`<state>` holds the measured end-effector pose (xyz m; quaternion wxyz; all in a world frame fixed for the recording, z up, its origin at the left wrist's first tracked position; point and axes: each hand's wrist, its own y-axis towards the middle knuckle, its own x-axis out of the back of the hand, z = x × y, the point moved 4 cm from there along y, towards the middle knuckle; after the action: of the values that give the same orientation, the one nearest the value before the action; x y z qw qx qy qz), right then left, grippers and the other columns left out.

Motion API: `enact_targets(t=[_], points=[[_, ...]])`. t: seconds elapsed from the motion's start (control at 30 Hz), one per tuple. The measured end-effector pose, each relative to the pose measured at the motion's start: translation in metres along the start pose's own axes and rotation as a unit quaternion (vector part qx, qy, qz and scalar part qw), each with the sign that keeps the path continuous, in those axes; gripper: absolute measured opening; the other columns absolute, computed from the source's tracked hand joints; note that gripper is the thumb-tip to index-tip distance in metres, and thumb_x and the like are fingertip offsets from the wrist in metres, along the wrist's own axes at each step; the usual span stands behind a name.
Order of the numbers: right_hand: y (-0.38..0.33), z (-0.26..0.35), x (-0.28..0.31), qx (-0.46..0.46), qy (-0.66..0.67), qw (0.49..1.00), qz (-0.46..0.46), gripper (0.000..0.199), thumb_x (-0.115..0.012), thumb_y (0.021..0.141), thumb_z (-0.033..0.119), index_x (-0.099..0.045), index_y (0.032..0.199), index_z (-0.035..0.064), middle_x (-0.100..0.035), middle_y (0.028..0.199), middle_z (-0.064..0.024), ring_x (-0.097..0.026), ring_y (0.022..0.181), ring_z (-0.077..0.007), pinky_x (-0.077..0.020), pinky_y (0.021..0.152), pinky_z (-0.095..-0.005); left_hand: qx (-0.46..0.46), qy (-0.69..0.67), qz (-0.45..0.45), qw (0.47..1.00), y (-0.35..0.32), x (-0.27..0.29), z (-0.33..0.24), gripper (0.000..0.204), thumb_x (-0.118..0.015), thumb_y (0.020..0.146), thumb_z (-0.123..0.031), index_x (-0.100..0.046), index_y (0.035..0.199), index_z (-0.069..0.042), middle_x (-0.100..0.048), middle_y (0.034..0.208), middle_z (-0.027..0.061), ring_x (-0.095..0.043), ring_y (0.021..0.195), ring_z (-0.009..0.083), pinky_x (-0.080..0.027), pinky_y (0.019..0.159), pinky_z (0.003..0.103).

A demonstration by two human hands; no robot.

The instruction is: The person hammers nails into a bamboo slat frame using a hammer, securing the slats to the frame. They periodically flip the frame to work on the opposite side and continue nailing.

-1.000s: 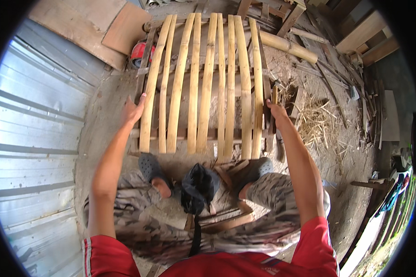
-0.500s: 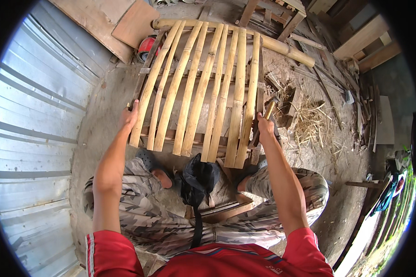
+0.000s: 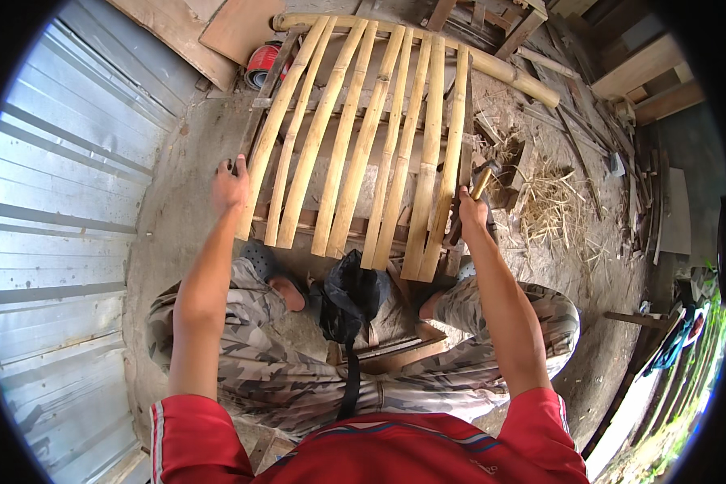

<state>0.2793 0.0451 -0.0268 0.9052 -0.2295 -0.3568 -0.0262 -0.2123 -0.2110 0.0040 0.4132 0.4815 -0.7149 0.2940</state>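
A slatted bamboo panel (image 3: 369,133) lies before me, its split slats side by side across dark wooden rails. A thick bamboo pole (image 3: 515,74) runs under their far ends. My left hand (image 3: 231,187) is closed around the near part of the left wooden rail (image 3: 258,121), beside the outermost slat. At the right edge my right hand (image 3: 472,211) is closed, with a hammer (image 3: 481,184) in it, the light handle and dark head sticking out past the fingers. That hand also rests against the right rail; its lower fingers are hidden.
A black bag (image 3: 352,294) hangs between my knees, above a wooden frame (image 3: 403,348). Left stands a corrugated metal wall (image 3: 64,210); a red can (image 3: 264,64) sits by the plywood sheets (image 3: 238,32). Straw-like shavings (image 3: 552,198) and timber scraps (image 3: 512,177) lie on the right.
The panel and both hands appear slightly farther up and to the right in the picture, along with some view shift. Both hands keep their places at the panel's sides.
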Motion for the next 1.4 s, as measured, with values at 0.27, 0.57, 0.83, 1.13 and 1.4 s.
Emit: enact_targets(t=[0.27, 0.57, 0.83, 1.13, 1.4], points=[[0.008, 0.009, 0.027, 0.107, -0.051, 0.991, 0.058, 0.049, -0.067, 0.091, 0.048, -0.069, 0.114, 0.0048, -0.072, 0.098, -0.0165, -0.068, 0.09, -0.0301, -0.0511, 0.078, -0.043, -0.224, -0.03, -0.108, 0.968, -0.055, 0.021, -0.032, 0.047, -0.058, 0.099, -0.04, -0.058, 0.13, -0.004, -0.063, 0.125, 0.018, -0.059, 0.114, 0.0355, -0.045, 0.1, 0.048], [-0.166, 0.104, 0.094, 0.215, -0.135, 0.922, 0.293, 0.05, -0.068, 0.094, 0.052, -0.068, 0.103, 0.0028, -0.06, 0.08, -0.0038, -0.052, 0.077, -0.0137, -0.0448, 0.073, -0.0334, 0.152, -0.416, -0.088, 0.892, -0.245, -0.04, 0.056, 0.044, -0.056, 0.105, -0.042, -0.06, 0.095, 0.001, -0.061, 0.084, 0.0063, -0.056, 0.075, 0.0146, -0.048, 0.068, 0.033], [-0.175, 0.06, 0.082, 0.247, -0.203, 0.91, 0.263, 0.047, -0.064, 0.096, 0.044, -0.067, 0.107, -0.0012, -0.067, 0.081, -0.019, -0.067, 0.079, -0.031, -0.0506, 0.076, -0.0436, 0.271, -0.623, 0.174, 0.712, -0.292, -0.062, -0.039, 0.044, -0.061, 0.101, -0.045, -0.06, 0.109, -0.001, -0.07, 0.106, 0.0141, -0.069, 0.087, 0.0195, -0.06, 0.077, 0.034], [-0.158, 0.004, 0.061, 0.31, -0.161, 0.919, 0.182, 0.032, -0.068, 0.095, 0.028, -0.062, 0.102, -0.0034, -0.065, 0.083, -0.0255, -0.067, 0.082, -0.0432, -0.0495, 0.073, -0.0491, 0.348, -0.666, 0.123, 0.649, -0.301, -0.067, -0.058, 0.037, -0.051, 0.107, -0.038, -0.058, 0.119, -0.004, -0.065, 0.116, 0.0099, -0.069, 0.094, 0.0214, -0.061, 0.081, 0.038], [-0.151, 0.004, 0.049, 0.344, -0.136, 0.912, 0.178, 0.03, -0.068, 0.095, 0.026, -0.06, 0.1, -0.0033, -0.063, 0.092, -0.0244, -0.063, 0.085, -0.0463, -0.0493, 0.075, -0.0497, 0.319, -0.646, 0.16, 0.674, -0.304, -0.063, -0.057, 0.042, -0.051, 0.106, -0.046, -0.057, 0.12, -0.007, -0.065, 0.112, 0.0079, -0.068, 0.097, 0.0232, -0.061, 0.082, 0.041]])
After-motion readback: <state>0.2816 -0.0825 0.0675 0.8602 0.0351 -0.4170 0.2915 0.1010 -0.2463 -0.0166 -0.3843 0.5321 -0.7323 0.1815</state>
